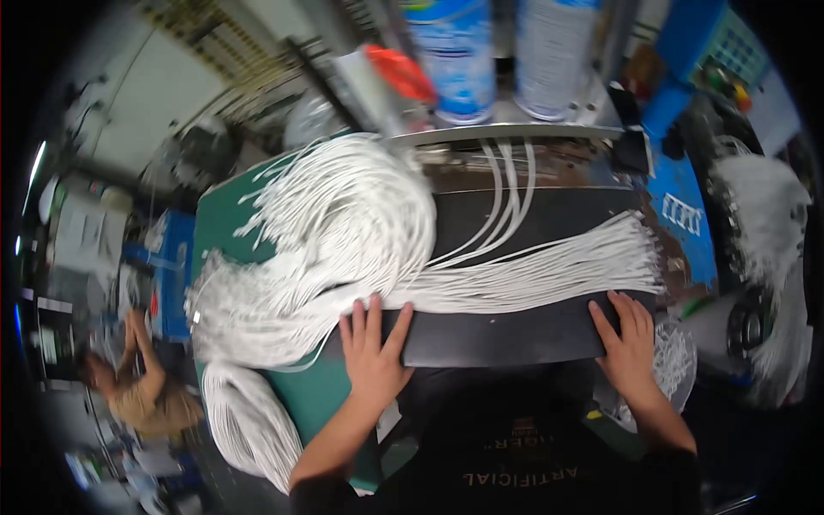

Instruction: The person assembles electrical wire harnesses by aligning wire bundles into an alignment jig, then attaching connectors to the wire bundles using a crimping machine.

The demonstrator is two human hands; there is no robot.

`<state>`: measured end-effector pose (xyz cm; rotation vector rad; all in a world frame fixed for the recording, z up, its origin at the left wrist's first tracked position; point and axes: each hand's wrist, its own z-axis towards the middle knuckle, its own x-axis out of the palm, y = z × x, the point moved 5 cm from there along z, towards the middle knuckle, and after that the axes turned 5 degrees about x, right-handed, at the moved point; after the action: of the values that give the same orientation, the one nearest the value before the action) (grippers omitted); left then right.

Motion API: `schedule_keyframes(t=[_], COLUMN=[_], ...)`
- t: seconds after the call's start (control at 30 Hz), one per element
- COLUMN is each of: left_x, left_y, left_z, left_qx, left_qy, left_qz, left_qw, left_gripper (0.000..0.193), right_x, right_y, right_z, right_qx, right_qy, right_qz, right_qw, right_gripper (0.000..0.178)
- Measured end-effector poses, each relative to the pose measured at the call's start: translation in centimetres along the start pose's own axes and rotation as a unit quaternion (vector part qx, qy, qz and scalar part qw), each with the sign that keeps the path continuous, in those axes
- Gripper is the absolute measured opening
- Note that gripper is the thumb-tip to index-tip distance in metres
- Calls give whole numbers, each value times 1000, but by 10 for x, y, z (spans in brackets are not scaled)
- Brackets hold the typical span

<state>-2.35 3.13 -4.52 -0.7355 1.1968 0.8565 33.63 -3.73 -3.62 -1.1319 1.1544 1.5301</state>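
A long bundle of thin white cables lies across a black mat, its loose ends fanned out toward the right. My left hand is open, fingers spread, with the fingertips at the bundle's near edge. My right hand is also open, its spread fingers at the mat's right end, just below the cable ends. Neither hand is wrapped around anything. To the left, the cables run into a large coiled heap of white cables on a green work surface.
A few white cables hang down from a metal shelf holding two spray cans. Another looped cable bundle droops over the left edge. More white cables hang at far right. A person is at far left.
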Motion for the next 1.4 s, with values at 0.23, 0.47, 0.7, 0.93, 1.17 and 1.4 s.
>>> schedule_keyframes(t=[0.23,0.47,0.7,0.93,1.17,1.4], left_x=[-58,-74,-46,-34,14,32], left_y=[17,6,-70,7,43,-3], left_z=[-86,-124,12,18,107,161], left_qx=[17,90,216,283,249,130], left_qy=[5,-57,64,325,153,275], left_qz=[-25,-108,-292,-228,-447,-616], left_qw=[1000,988,930,873,845,727], left_gripper=[102,99,43,37,27,18], right_x=[-18,-34,-1,30,-3,-22], right_y=[78,132,103,66,182,-10], right_z=[-66,-94,-48,-29,108,130], right_qx=[27,50,199,176,36,164], right_qy=[-14,-74,-24,-150,-26,0], right_qz=[-21,-37,119,108,244,-43], right_qw=[999,995,972,967,969,985], right_gripper=[95,76,20,28,73,40])
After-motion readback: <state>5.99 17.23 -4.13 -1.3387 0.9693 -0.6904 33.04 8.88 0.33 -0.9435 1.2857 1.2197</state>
